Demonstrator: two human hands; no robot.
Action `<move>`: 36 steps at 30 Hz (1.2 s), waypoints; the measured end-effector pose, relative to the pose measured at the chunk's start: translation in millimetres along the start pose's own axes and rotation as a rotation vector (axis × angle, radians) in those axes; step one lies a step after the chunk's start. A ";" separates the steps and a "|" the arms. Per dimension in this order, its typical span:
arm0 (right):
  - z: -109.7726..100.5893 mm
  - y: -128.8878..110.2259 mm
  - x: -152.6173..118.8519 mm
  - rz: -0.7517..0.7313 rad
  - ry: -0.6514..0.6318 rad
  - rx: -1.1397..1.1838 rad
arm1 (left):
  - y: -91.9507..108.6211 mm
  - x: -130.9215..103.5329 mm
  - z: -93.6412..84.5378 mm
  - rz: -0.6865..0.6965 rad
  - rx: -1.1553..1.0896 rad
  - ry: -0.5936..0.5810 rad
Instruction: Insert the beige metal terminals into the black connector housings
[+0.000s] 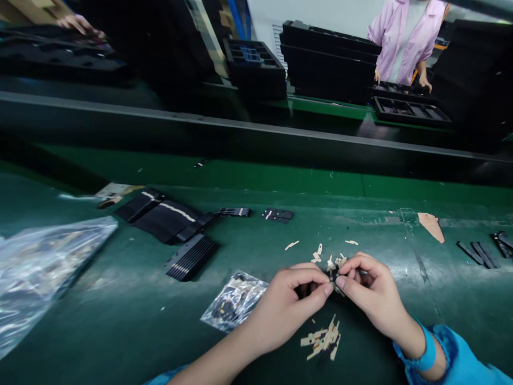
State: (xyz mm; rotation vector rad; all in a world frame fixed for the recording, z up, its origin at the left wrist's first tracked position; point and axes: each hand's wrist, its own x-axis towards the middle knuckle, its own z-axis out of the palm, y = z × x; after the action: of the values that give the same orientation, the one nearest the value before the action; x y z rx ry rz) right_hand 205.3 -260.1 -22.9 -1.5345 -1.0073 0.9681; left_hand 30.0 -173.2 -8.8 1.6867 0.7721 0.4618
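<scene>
My left hand (290, 305) and my right hand (371, 291) meet fingertip to fingertip over the green table (280, 224). Between them they pinch a small dark part (333, 276); it is too small to make out in detail. Several small tan strips (323, 339) lie in a heap just below my hands, and a few more tan bits (320, 252) are scattered just beyond my fingers. A small clear bag of parts (234, 300) lies beside my left hand.
Black flat strips (168, 219) and a ribbed black piece (191, 258) lie left of centre. A large clear bag (44, 267) sits far left. More black strips (479, 253) lie at right. Stacked black trays (328, 61) stand beyond the conveyor rail, where a person in pink (404, 37) stands.
</scene>
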 end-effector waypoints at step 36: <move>5.8 -3.2 -3.9 0.138 -0.082 0.151 | -5.6 3.4 -1.5 -0.159 -0.332 -0.108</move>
State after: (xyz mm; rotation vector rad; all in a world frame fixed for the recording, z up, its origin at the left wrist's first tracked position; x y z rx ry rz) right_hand 198.2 -261.5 -20.4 -1.4622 -0.8726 1.1853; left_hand 30.1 -169.1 -14.1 1.3200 0.7014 0.3624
